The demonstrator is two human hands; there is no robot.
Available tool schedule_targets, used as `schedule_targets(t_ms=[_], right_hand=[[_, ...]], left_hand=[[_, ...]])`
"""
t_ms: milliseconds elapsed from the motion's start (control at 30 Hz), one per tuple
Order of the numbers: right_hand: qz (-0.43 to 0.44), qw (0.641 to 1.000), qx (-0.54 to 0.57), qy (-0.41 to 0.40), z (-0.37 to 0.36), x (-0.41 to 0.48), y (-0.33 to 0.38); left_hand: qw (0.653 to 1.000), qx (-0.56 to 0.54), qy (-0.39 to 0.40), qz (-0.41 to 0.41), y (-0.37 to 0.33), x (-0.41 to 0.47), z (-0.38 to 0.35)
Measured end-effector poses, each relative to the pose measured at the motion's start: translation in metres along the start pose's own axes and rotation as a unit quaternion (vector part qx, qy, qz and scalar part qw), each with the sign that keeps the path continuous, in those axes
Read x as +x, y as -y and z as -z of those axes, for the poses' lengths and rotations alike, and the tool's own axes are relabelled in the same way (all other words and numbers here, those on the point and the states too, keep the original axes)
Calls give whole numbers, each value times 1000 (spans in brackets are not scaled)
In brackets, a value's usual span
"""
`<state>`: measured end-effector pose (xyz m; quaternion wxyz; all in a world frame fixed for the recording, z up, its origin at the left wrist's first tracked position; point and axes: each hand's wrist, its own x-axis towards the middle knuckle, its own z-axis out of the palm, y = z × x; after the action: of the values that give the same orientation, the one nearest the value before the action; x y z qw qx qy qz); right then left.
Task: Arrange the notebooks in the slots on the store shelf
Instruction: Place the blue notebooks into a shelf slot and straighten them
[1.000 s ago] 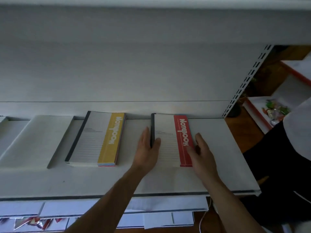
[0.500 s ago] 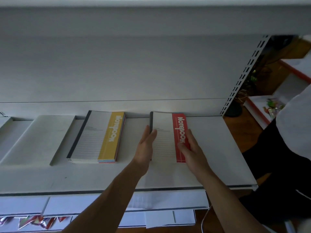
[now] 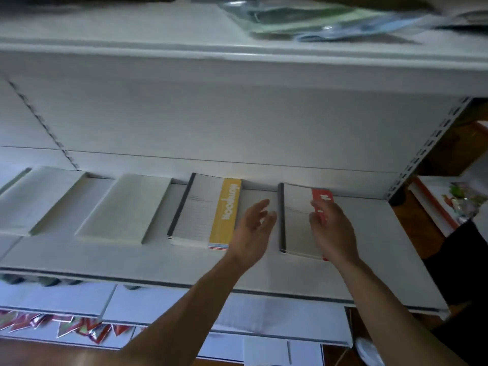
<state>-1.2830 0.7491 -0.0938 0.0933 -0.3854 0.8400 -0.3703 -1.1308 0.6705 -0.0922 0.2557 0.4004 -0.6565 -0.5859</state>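
Red notebook (image 3: 297,220) at centre right partly covered by right hand (image 3: 331,228), grip unclear; left hand (image 3: 252,228) spread, empty; yellow notebook (image 3: 206,212) beside.

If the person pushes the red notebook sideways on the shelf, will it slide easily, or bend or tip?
The red notebook lies flat on the smooth white shelf, so it will probably slide easily and cannot tip. It looks thin with a soft cover, so it may flex if lifted by one edge. The right hand resting on it should steady it; the left hand is off it.
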Motion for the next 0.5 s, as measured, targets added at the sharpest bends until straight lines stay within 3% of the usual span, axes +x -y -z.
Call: schedule_targets(t_ms=[167, 300, 500], right_hand=[[100, 992, -11, 72, -84, -21, 103], [169, 970, -40, 168, -171, -54, 209], [304, 913, -84, 259, -303, -137, 373]], left_hand=[[983, 170, -72, -20, 12, -46, 137], [891, 430, -142, 42, 30, -106, 283], [803, 518, -251, 156, 70, -222, 472]])
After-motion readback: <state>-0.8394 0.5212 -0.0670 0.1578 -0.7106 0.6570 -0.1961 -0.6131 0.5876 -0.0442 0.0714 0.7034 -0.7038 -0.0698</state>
